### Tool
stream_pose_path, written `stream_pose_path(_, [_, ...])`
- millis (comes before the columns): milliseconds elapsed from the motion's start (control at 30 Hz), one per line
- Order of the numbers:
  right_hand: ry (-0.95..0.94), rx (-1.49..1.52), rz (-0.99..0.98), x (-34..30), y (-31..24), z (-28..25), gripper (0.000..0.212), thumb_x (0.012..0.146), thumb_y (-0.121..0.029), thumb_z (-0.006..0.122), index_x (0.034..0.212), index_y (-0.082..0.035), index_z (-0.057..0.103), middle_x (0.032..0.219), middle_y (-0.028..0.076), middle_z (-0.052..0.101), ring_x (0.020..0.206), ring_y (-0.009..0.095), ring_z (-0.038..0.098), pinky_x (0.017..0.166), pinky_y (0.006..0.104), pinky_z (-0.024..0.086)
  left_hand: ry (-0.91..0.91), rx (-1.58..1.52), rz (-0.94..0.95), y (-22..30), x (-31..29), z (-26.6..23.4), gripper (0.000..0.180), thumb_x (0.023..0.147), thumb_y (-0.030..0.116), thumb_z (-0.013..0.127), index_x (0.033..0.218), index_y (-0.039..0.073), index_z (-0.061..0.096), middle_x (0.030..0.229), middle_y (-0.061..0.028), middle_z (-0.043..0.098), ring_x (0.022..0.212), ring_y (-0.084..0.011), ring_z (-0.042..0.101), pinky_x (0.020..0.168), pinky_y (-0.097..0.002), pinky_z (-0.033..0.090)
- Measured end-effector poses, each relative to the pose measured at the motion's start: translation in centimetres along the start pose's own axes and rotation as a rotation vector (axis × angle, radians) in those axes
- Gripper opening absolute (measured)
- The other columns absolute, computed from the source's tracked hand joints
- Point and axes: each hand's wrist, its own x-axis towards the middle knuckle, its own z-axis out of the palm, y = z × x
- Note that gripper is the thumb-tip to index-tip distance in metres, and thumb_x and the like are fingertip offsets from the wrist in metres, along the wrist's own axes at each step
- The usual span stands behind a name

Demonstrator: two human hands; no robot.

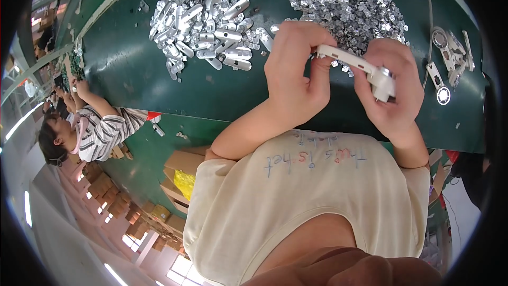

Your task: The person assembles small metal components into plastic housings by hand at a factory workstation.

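Between my hands, above the green table, is a long white plastic housing (pixel 349 58) with slots along its side and a silver round part at its thicker end. My left hand (pixel 293 69) pinches the thin end between thumb and fingers. Fingers of my right hand (pixel 397 82) are wrapped round the thicker end and partly hide it. Just beyond my hands lies a heap of small clear, silvery square pieces (pixel 344 2). Farther left is a pile of shiny silver oblong covers (pixel 201 26). Several white and silver pieces with round ends (pixel 452 55) lie to the right.
A pale cable (pixel 429 16) runs over the green tabletop (pixel 127 58) at the right. Another person (pixel 95 132) in a striped top works at far left. Below the table edge stand an open cardboard box (pixel 177 164) and a yellow bag (pixel 184 182).
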Motion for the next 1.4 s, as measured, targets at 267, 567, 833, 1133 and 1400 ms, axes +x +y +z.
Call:
stream_pose_path(267, [-0.256,0.174,0.345,5.6,3.0,0.7,0.036,0.072,-0.01,0.071,0.102,-0.002,0.052,0.091,0.004,0.056,0.081,0.012,0.054,0.072,0.0232,0.044,0.032,0.091,-0.029,-1.9,-0.1,-1.6,0.041,0.076,0.006,0.067,0.111,-0.003,0.047,0.105,-0.0139,0.051,0.091,-0.0218,0.052,0.077,-0.0308,0.044])
stream_pose_path(567, [0.244,0.27,0.695,22.3,29.6,-3.1,0.013,0.081,-0.011,0.059,0.081,0.002,0.058,0.071,0.006,0.056,0.063,0.014,0.055,0.055,0.0236,0.043,-0.075,0.745,-0.006,-8.1,2.4,-7.4,0.014,0.073,0.005,0.065,0.086,0.003,0.065,0.084,-0.0095,0.061,0.081,-0.0283,0.057,0.072,-0.0365,0.046])
stream_pose_path(833, [-0.546,-0.128,0.162,14.7,7.6,5.2,0.011,0.071,-0.01,0.066,0.08,-0.004,0.064,0.082,0.012,0.058,0.075,0.026,0.059,0.068,0.0329,0.047,-0.191,0.786,0.03,-7.8,2.3,-7.7,0.01,0.07,0.0,0.063,0.079,0.002,0.06,0.081,-0.0095,0.055,0.082,-0.0285,0.052,0.071,-0.0364,0.044])
stream_pose_path(1133, [-0.732,-0.322,-0.089,10.3,6.9,8.2,0.014,0.074,-0.01,0.064,0.077,0.0,0.055,0.078,0.013,0.055,0.078,0.026,0.056,0.071,0.0325,0.046,0.079,0.221,-0.275,-4.5,1.3,-7.4,0.007,0.078,0.003,0.063,0.085,0.004,0.062,0.073,-0.0079,0.06,0.057,-0.0167,0.057,0.05,-0.0244,0.043])
stream_pose_path(1400, [-0.495,0.532,0.453,7.7,3.5,4.6,0.021,0.084,-0.001,0.056,0.104,0.001,0.056,0.087,0.004,0.06,0.071,0.008,0.054,0.063,0.0221,0.043,0.098,0.12,-0.163,-1.4,0.4,-7.3,0.024,0.08,0.001,0.061,0.103,0.008,0.065,0.082,-0.0047,0.054,0.065,-0.0122,0.051,0.057,-0.0222,0.041])
